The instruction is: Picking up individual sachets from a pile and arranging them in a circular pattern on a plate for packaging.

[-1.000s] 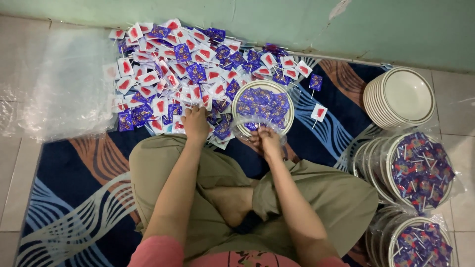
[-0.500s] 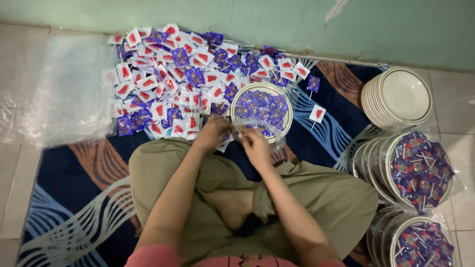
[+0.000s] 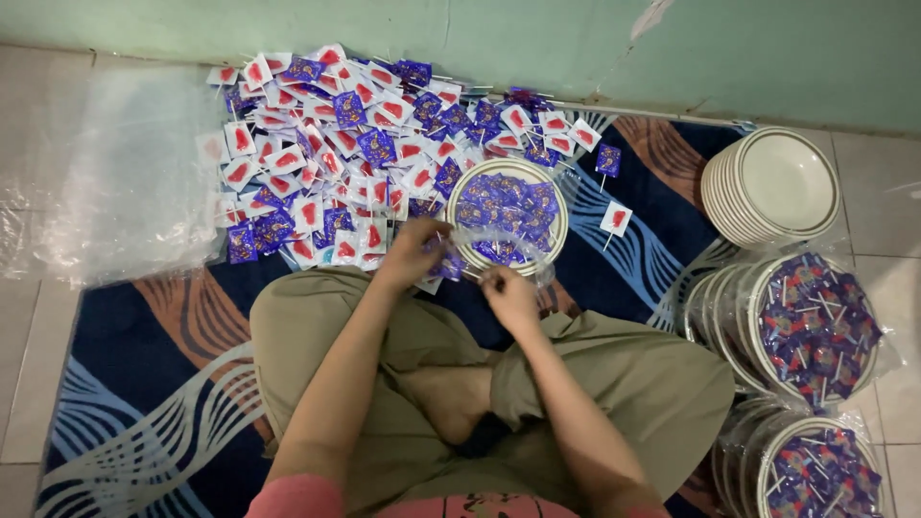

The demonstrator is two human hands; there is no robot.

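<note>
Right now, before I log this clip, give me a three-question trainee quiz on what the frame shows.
1. True or false: the plate in front of the person holds blue-wrapped sweets.
2. Which hand is nearer the loose sweet pile: left hand or right hand?
3. Where is the stack of unfilled plates? A) right, by the wall B) on the clear plastic sheet C) in the lap

Key: 1 true; 2 left hand; 3 A
</note>
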